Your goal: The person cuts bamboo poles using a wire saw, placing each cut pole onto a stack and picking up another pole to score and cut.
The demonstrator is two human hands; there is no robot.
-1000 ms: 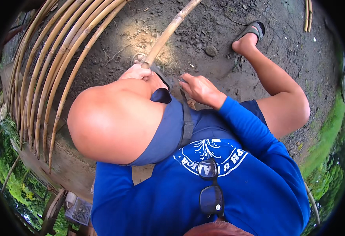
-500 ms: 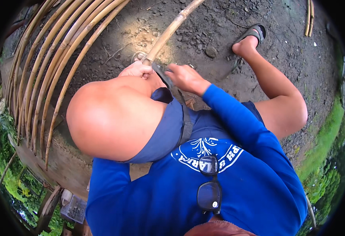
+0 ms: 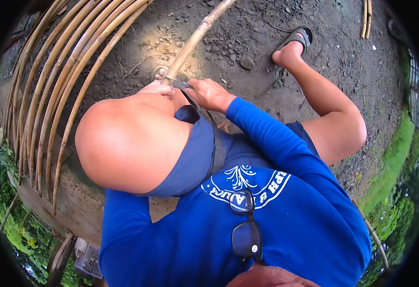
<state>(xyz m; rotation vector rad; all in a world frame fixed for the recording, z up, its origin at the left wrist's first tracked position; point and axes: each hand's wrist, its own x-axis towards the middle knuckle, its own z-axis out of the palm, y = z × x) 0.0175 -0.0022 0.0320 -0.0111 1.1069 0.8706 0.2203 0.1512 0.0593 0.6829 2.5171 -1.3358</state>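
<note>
While hands (image 3: 210,94) hold pole (image 3: 190,44), probably a blade (image 3: 180,84)

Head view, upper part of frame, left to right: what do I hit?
Row of bamboo poles → left hand → metal blade → right hand → sandal on the right foot → pair of poles. Gripped pole left out: it overlaps the hands' span.

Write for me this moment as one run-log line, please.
left hand: grips bamboo pole at near end; right hand: holds grey blade by pole; blade contact: unclear; other poles: left side
</note>
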